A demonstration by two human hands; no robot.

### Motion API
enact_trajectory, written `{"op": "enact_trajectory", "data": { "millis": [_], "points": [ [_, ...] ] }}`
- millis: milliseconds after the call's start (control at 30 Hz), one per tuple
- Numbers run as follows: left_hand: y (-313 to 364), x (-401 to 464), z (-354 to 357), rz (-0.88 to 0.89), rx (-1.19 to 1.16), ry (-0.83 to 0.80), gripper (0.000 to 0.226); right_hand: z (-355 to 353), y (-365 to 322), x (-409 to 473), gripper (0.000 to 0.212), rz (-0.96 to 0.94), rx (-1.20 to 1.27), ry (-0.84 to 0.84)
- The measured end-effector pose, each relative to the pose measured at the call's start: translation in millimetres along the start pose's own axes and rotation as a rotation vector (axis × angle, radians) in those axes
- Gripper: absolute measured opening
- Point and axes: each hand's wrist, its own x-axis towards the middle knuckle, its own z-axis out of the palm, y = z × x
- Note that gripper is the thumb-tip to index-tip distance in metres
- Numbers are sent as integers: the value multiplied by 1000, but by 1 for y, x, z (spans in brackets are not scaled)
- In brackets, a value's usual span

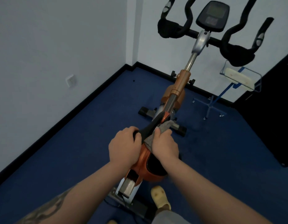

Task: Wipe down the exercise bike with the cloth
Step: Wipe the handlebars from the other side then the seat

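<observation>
We stand behind the exercise bike, looking down along its saddle toward the handlebars and the console. Our left hand curls over the left edge of the saddle and grips it, which we judge serves to steady the seat against the push of wiping. Our right hand holds the grey cloth bunched under its curled fingers, pressing it against the saddle's right side near the narrow nose; a fold of cloth sticks out ahead of the knuckles toward the seat post. The cloth sits between palm and saddle, so the hand's weight falls on the surface being cleaned. The post, frame and handlebars all lie ahead of the cloth, so we judge much of the bike remains to be wiped. A blue stand with a clear tray waits near the wall, apart from the bike.
</observation>
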Motion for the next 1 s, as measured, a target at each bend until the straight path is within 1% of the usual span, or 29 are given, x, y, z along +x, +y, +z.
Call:
{"op": "enact_trajectory", "data": {
  "millis": [100, 200, 267, 333, 400, 467, 500, 533, 567, 633, 667, 700, 733, 800, 833, 867, 933, 967, 1000],
  "points": [
    [-1, 0, 1, -13, 20, 15, 27, 3, -3, 20, 49, 30, 70, -5],
    [0, 0, 2, -43, 35, 13, 26, 4, -11, 51, 49, -3, 177, 80],
    [1, 0, 2, -71, 22, 17, 25, 0, -17, 74, 50, -97, 118, 139],
    [3, -1, 0, -91, -6, 16, 24, -8, -20, 93, 50, -232, -7, 99],
    [4, -2, -2, -118, -45, 24, 22, -18, -22, 105, 48, -445, -227, 39],
    [5, -5, -2, -166, -79, 69, 21, -23, -20, 104, 38, -768, -490, 74],
    [5, -7, -2, -203, -93, 104, 20, -22, -19, 98, 32, -962, -570, 100],
    [5, -8, -1, -247, -107, 142, 19, -19, -16, 88, 27, -1166, -593, 84],
    [5, -10, 0, -294, -120, 175, 18, -16, -12, 78, 20, -1328, -532, 24],
    [6, -12, 3, -378, -133, 220, 17, -19, -6, 81, 7, -1540, -351, -97],
    [8, -12, 4, -417, -135, 240, 18, -27, -7, 93, 13, -1577, -369, -169],
    [9, -13, 6, -453, -137, 260, 19, -38, -9, 108, 19, -1575, -478, -236],
    [11, -14, 7, -483, -138, 283, 20, -48, -11, 125, 26, -1553, -638, -262],
    [16, -18, 12, -545, -139, 337, 24, -59, -17, 148, 36, -1390, -839, -263],
    [18, -19, 13, -579, -143, 367, 25, -58, -20, 145, 34, -1345, -856, -237],
    [20, -19, 14, -613, -151, 399, 26, -51, -23, 135, 29, -1373, -837, -205],
    [21, -19, 17, -670, -164, 460, 26, -32, -26, 101, 18, -1509, -824, -128],
    [21, -19, 18, -689, -165, 483, 26, -24, -25, 85, 16, -1568, -776, -124],
    [23, -20, 19, -708, -169, 499, 26, -20, -23, 75, 19, -1628, -721, -138]
  ]
}}
